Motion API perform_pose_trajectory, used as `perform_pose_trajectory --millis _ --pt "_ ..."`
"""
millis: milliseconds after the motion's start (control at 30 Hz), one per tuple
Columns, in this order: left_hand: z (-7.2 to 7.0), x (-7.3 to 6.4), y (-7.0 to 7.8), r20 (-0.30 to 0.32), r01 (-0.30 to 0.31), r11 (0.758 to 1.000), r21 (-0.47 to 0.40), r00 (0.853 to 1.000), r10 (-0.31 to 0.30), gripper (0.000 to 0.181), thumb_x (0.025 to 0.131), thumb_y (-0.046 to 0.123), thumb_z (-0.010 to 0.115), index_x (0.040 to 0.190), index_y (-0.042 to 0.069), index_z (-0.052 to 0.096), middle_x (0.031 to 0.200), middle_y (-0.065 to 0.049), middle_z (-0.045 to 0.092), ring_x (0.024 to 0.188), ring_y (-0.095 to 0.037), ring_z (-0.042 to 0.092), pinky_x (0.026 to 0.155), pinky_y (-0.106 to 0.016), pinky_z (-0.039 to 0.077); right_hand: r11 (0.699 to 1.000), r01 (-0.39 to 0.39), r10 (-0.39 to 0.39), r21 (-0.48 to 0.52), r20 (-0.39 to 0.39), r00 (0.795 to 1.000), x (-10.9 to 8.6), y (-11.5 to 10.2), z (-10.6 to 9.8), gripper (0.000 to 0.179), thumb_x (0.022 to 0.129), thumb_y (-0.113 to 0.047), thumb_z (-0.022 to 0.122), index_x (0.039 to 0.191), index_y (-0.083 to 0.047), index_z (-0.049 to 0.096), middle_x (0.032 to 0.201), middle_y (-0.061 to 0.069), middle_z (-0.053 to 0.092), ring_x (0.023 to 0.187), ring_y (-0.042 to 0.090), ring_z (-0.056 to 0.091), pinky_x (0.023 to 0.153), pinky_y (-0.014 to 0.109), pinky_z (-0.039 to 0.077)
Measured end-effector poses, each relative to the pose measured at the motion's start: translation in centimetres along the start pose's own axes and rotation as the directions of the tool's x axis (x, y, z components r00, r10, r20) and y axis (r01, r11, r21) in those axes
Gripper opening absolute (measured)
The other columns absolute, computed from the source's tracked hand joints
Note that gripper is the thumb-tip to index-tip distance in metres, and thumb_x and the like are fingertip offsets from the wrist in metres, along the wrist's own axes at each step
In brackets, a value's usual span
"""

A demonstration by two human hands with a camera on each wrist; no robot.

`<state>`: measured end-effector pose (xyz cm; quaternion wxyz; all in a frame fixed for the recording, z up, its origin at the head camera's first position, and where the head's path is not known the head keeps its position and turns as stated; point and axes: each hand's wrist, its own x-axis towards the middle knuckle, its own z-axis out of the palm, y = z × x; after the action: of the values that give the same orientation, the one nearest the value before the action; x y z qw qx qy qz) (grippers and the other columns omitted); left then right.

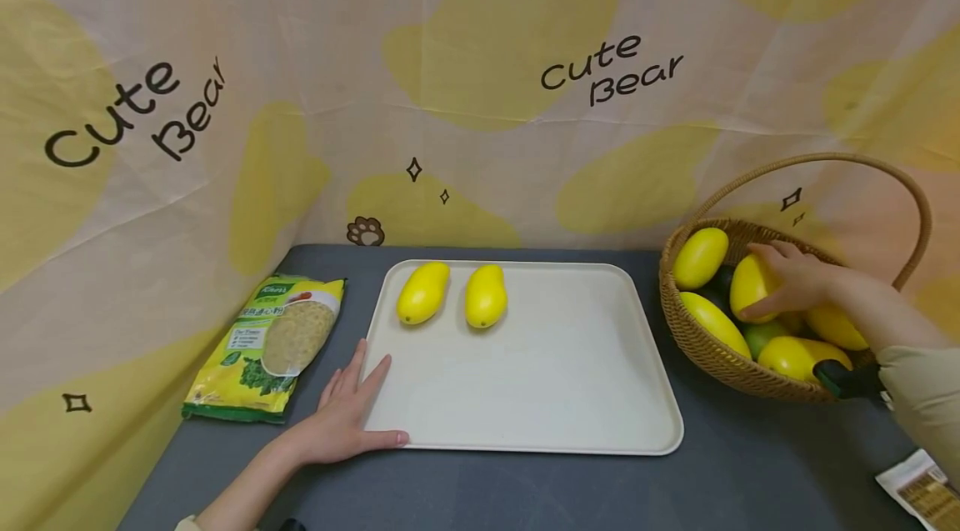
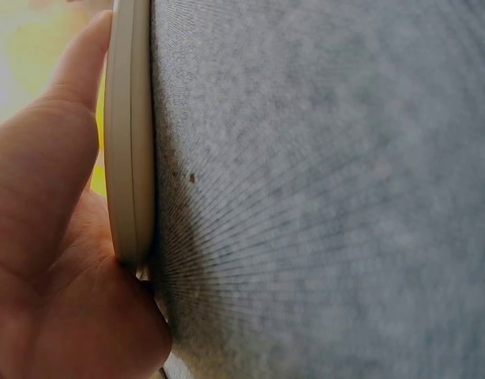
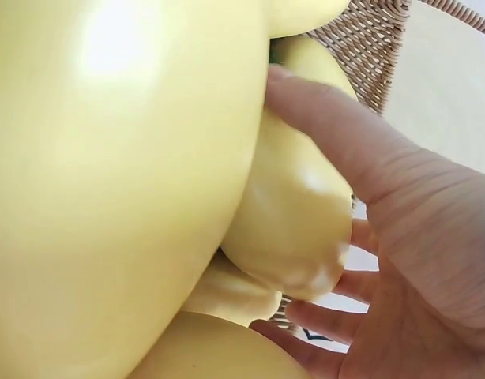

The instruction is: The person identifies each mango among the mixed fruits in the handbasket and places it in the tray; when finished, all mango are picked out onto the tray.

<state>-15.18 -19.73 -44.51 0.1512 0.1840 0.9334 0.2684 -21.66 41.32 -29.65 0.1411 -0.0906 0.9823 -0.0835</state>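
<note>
My left hand [image 1: 341, 424] rests at the front left corner of a white tray [image 1: 525, 381], fingers spread along its left edge and thumb on the front rim. In the left wrist view the tray's edge [image 2: 130, 158] sits against the palm. Two yellow mangoes [image 1: 423, 293] lie apart near the tray's back left. At the right, my right hand [image 1: 802, 277] reaches into a wicker basket [image 1: 697, 348] and grips a yellow mango [image 1: 750, 288], thumb on one side and fingers on the other. Several more yellow mangoes [image 1: 701, 258] surround it.
A green fruit [image 1: 761, 337] and a dark one [image 1: 720, 285] lie among the mangoes. The basket's tall handle [image 1: 817, 157] arches over them. A yellow-green food bag [image 1: 266, 348] lies left of the tray; a small packet [image 1: 926, 489] is at the lower right. A printed cloth [image 1: 480, 97] hangs behind.
</note>
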Motion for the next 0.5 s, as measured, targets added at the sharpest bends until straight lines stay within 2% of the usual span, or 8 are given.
perform_pose_trajectory --millis 333,500 --pt "0.05 -0.02 -0.07 -0.002 -0.006 1.000 -0.006 1.000 0.006 0.112 0.076 0.065 0.071 0.155 0.003 0.020 0.158 -0.026 -0.016 0.143 -0.046 -0.002 0.108 -0.066 -0.004 0.999 0.030 -0.029 0.017 -0.012 0.999 0.06 -0.07 0.00 0.102 0.075 -0.032 0.083 0.138 0.019 0.020 0.132 0.049 0.015 0.117 0.064 0.024 0.090 0.072 0.032" --pt "-0.06 0.04 0.05 0.003 -0.001 1.000 -0.011 1.000 0.001 0.112 0.076 0.064 0.071 0.155 0.003 0.020 0.158 -0.026 -0.016 0.143 -0.046 -0.003 0.108 -0.066 -0.004 1.000 0.024 -0.024 -0.001 -0.053 0.998 0.14 -0.08 -0.20 0.105 0.074 -0.037 0.083 0.138 0.019 0.022 0.131 0.049 0.020 0.118 0.063 0.024 0.091 0.073 0.030"
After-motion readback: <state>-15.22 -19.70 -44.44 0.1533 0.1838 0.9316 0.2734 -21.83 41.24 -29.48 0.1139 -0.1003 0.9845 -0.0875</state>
